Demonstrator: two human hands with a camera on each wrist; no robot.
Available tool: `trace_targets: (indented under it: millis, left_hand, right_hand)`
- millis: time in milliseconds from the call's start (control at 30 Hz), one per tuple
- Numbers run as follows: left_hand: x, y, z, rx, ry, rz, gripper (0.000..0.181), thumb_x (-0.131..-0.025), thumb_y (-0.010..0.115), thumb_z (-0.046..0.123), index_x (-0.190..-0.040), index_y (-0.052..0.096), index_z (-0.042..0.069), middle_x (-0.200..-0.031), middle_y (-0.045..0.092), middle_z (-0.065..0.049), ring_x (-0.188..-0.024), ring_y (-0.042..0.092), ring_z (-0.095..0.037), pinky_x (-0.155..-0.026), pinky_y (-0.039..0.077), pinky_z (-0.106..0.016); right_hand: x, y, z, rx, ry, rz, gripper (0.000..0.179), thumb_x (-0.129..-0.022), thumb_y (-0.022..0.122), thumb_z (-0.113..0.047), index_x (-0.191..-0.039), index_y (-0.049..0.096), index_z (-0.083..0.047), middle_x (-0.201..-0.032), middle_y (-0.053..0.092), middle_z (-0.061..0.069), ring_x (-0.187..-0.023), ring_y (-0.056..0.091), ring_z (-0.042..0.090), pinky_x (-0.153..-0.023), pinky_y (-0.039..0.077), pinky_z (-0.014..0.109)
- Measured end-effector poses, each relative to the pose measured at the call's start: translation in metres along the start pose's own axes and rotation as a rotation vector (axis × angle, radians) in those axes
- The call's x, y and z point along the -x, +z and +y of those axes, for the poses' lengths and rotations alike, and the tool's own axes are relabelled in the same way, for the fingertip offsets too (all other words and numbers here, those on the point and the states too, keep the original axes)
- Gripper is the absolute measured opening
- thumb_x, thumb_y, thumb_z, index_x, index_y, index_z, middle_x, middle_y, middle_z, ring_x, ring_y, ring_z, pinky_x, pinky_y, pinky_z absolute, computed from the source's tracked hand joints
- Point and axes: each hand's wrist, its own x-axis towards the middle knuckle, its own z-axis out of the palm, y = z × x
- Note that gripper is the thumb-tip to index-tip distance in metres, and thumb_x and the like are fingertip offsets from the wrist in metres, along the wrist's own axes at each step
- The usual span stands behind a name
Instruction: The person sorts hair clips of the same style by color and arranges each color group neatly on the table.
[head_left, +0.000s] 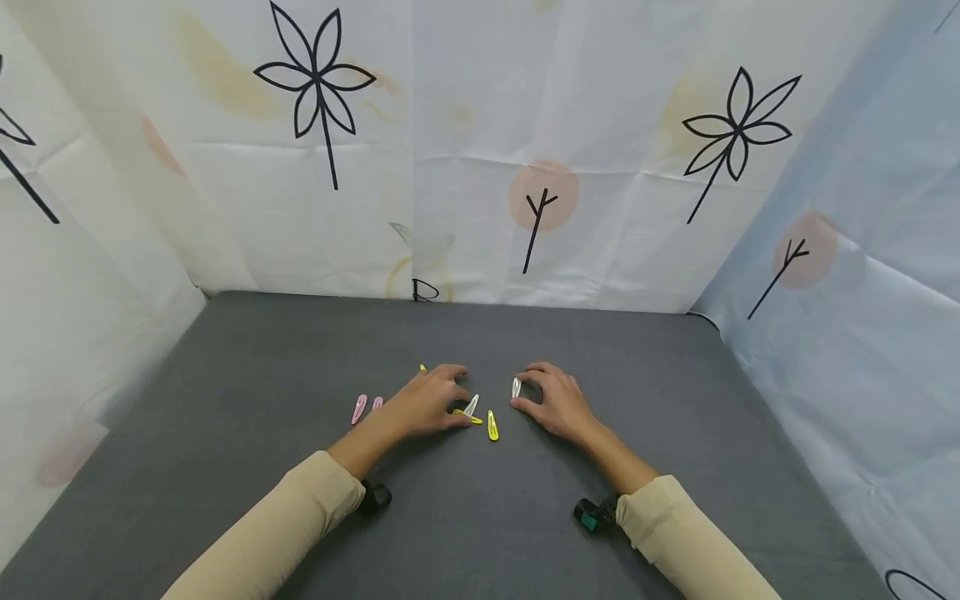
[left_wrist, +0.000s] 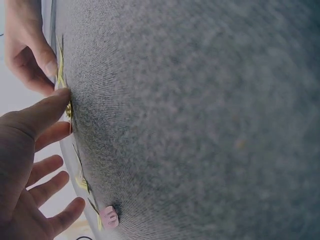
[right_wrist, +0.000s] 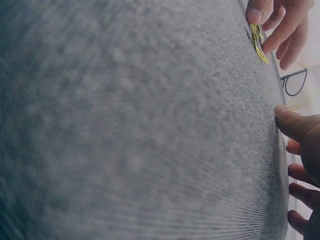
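Note:
My left hand (head_left: 431,404) reaches over a small group of hair clips, its thumb and index finger around a yellow hair clip (left_wrist: 69,111) on the table. Across that clip lies a white hair clip (head_left: 472,405), close to the same fingertips. Just right of it, another yellow hair clip (head_left: 492,426) lies by itself. My right hand (head_left: 557,404) pinches a second white hair clip (head_left: 516,388) between thumb and index finger, low at the tabletop. In the right wrist view its fingers mostly hide this clip.
Two pink hair clips (head_left: 359,409) lie left of the left hand, one partly covered by the wrist. The tip of another yellow clip (head_left: 422,367) shows behind that hand. A grey cloth-covered table (head_left: 300,350) meets patterned white curtains (head_left: 465,125) at the back and sides.

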Motion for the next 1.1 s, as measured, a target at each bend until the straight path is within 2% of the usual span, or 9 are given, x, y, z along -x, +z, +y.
trace_targets:
  millis: [233, 633, 833, 1100]
  left_hand:
    - [-0.001, -0.002, 0.0, 0.043, 0.005, -0.007, 0.029, -0.087, 0.078, 0.029, -0.109, 0.078, 0.012, -0.134, 0.058, -0.016, -0.126, 0.054, -0.034, -0.099, 0.044, -0.054]
    - [-0.007, -0.004, -0.003, 0.055, 0.047, 0.021, 0.014, -0.088, 0.077, 0.02, -0.099, 0.079, 0.012, -0.123, 0.065, -0.014, -0.113, 0.061, -0.031, -0.09, 0.05, -0.051]
    - [-0.012, -0.006, -0.003, 0.054, 0.028, 0.014, 0.013, -0.087, 0.078, 0.02, -0.098, 0.079, 0.013, -0.118, 0.066, -0.011, -0.109, 0.063, -0.029, -0.085, 0.05, -0.053]
    - [-0.019, -0.008, -0.006, 0.045, 0.007, -0.007, 0.013, -0.088, 0.077, 0.02, -0.099, 0.079, 0.014, -0.116, 0.067, -0.008, -0.106, 0.063, -0.026, -0.083, 0.05, -0.048]
  right_hand:
    - [0.0, 0.0, 0.0, 0.002, 0.004, -0.007, 0.046, -0.087, 0.078, -0.032, -0.123, 0.069, -0.007, -0.131, 0.06, 0.015, -0.125, 0.054, 0.034, -0.101, 0.036, 0.059]
    - [-0.001, 0.0, 0.0, 0.001, 0.005, -0.002, 0.045, -0.086, 0.078, -0.033, -0.123, 0.07, -0.007, -0.131, 0.06, 0.014, -0.124, 0.054, 0.034, -0.101, 0.037, 0.059]
    - [-0.001, 0.0, 0.0, 0.007, 0.008, -0.009, 0.045, -0.087, 0.078, -0.033, -0.123, 0.069, -0.007, -0.13, 0.06, 0.014, -0.124, 0.054, 0.034, -0.101, 0.037, 0.059]
    - [-0.001, 0.0, -0.001, 0.0, 0.011, -0.006, 0.045, -0.087, 0.078, -0.032, -0.123, 0.069, -0.007, -0.131, 0.06, 0.014, -0.124, 0.054, 0.034, -0.101, 0.037, 0.059]
